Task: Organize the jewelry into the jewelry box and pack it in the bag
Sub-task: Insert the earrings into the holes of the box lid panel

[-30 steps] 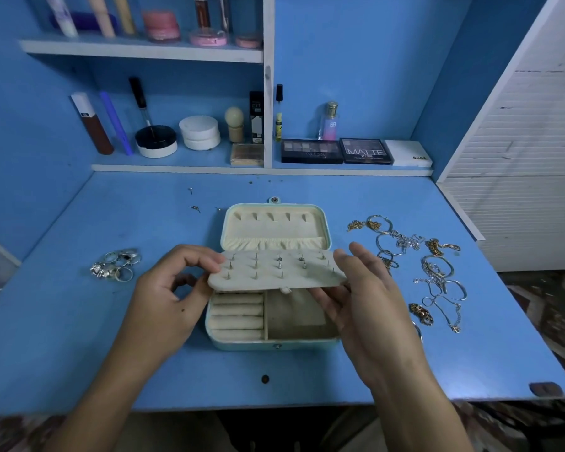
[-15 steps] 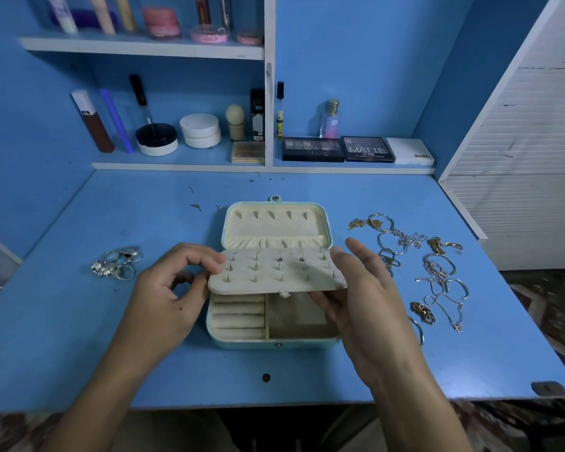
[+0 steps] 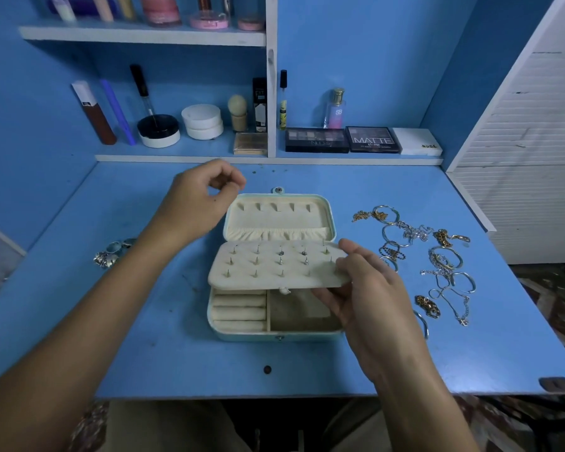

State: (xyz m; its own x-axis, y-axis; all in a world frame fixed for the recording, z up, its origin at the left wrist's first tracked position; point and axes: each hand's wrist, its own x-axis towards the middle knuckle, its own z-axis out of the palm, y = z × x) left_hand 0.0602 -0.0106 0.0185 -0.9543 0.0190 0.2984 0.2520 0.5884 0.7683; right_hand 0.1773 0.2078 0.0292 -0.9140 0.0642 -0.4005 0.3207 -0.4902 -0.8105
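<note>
1. Blue desk (image 3: 163,360) carries the open jewelry box (image 3: 276,334) at centre.
2. My right hand (image 3: 369,288) pinches the raised earring panel (image 3: 274,265) at its right edge.
3. My left hand (image 3: 203,197), fingertips pinched together near loose studs (image 3: 261,171); contents unreadable.
4. Advice: keep the panel level, seat each stud straight.

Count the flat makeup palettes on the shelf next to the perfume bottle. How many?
3, in a row on the lower shelf: the Nudes palette, then the Matte palette, then the white Nude palette at the right end.
</note>
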